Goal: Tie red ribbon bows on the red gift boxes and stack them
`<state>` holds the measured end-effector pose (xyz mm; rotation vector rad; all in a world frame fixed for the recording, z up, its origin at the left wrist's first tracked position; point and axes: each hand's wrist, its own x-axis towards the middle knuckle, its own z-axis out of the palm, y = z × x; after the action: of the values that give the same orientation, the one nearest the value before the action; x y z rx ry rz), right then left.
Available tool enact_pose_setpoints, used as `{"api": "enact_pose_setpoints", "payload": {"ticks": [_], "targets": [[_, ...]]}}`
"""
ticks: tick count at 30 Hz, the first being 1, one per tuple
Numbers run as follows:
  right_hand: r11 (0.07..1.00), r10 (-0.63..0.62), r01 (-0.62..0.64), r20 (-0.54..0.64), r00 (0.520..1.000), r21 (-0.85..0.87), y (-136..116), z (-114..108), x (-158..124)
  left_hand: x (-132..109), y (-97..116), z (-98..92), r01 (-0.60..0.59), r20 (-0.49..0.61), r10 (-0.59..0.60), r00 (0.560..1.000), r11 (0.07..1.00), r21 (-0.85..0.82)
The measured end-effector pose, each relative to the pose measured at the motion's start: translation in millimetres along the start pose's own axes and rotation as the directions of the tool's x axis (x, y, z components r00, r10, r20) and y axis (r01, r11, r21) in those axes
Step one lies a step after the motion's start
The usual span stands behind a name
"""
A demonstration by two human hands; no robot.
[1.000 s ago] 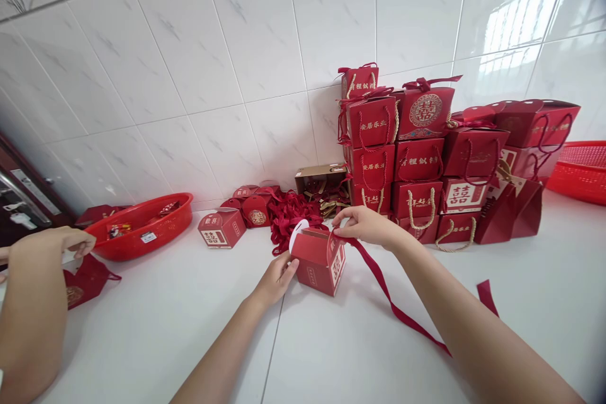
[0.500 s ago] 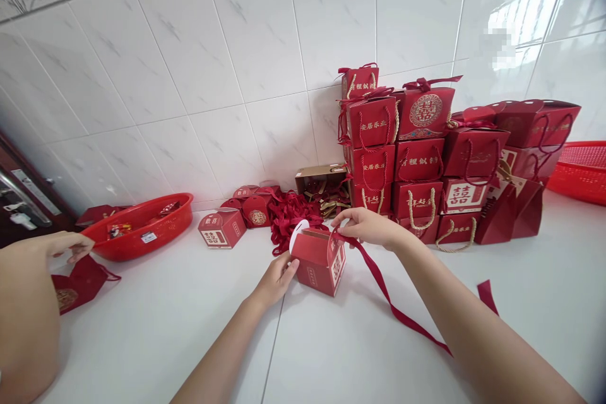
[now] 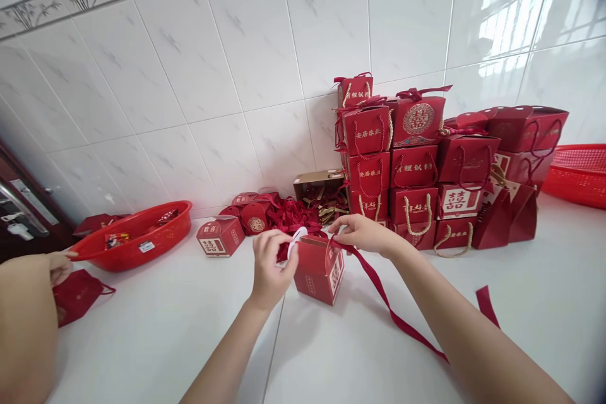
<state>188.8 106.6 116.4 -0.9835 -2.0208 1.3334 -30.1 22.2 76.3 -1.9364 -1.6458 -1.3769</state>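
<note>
A small red gift box (image 3: 315, 274) stands upright on the white table in front of me, its top flaps raised. My left hand (image 3: 274, 268) is at its left side, thumb and fingers pinched on the rounded flap (image 3: 297, 238), whose white inner face shows. On the box's other side, my right hand (image 3: 356, 233) holds the end of a dark red ribbon (image 3: 379, 287) at the top of the right flap. From there the ribbon trails across the table and passes under my right forearm.
Stacked red boxes (image 3: 416, 167) stand at the right against the tiled wall. Behind my box are a ribbon pile (image 3: 288, 213) and an open carton (image 3: 319, 177). Left are a red basin (image 3: 142, 252) and another person's hand (image 3: 60, 267) beside a red box (image 3: 80, 297). A red basket (image 3: 580, 170) is far right.
My left hand has risen from the box's lower left side to its left flap. My right hand stays at the ribbon. The other person's hand has moved slightly down near the basin.
</note>
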Motion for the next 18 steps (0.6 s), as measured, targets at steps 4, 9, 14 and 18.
{"api": "enact_pose_setpoints", "payload": {"ticks": [4,9,14,18], "targets": [[1.000,-0.013,0.013,0.011,1.000,0.013,-2.0,-0.7,-1.3,42.2,53.9,-17.9,-0.197,0.467,0.069,0.882,0.953,0.231],[1.000,-0.024,0.024,-0.001,1.000,0.012,0.5,-2.3,-1.4,68.8,79.5,-25.1,-0.123,0.590,-0.093,0.802,0.941,0.316],[1.000,-0.024,0.024,0.028,0.999,0.019,2.2,0.2,-0.1,66.3,71.7,-13.2,-0.184,0.582,-0.022,0.813,0.938,0.293],[1.000,0.004,-0.004,0.024,1.000,-0.005,-2.4,2.4,-2.3,63.0,64.8,-4.5,-0.230,0.591,0.032,0.806,0.937,0.263]]}}
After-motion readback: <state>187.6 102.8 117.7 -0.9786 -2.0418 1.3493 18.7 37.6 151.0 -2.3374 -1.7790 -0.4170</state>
